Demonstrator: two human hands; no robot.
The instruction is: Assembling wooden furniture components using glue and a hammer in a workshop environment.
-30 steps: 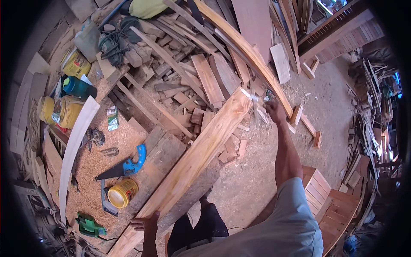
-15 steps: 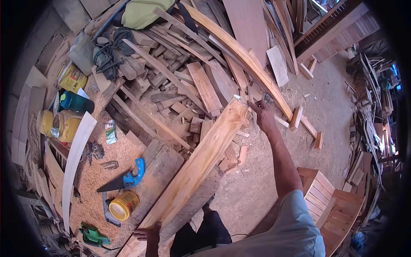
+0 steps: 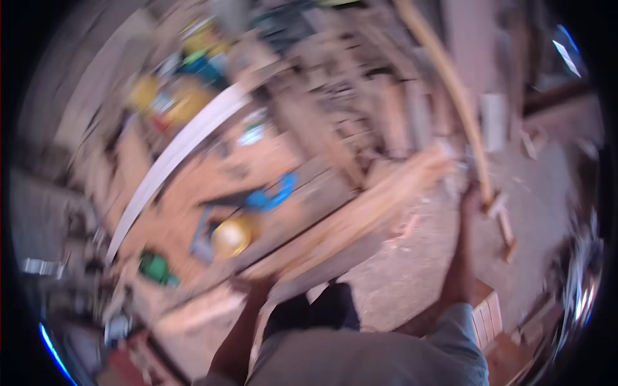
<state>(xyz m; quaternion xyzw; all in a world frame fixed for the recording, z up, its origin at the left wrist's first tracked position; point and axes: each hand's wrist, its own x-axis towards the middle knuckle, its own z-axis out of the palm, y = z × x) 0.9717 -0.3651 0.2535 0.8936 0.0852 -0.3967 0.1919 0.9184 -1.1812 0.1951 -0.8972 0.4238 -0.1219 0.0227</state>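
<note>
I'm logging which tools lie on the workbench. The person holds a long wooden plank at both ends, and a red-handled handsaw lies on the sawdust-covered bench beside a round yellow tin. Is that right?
Not quite: the handsaw's handle is blue, not red, as the head view shows despite the blur. The rest holds: the left hand and right hand are at the two ends of the long wooden plank, and the saw lies on the sawdust-covered bench beside the round yellow tin.

open dirt floor [image 3: 412, 276], cluttered, seemingly, scrap pile [image 3: 360, 109]

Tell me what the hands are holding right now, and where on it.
A long plank: left hand at its near end, right hand by its far end. Blur hides the grips.
</note>
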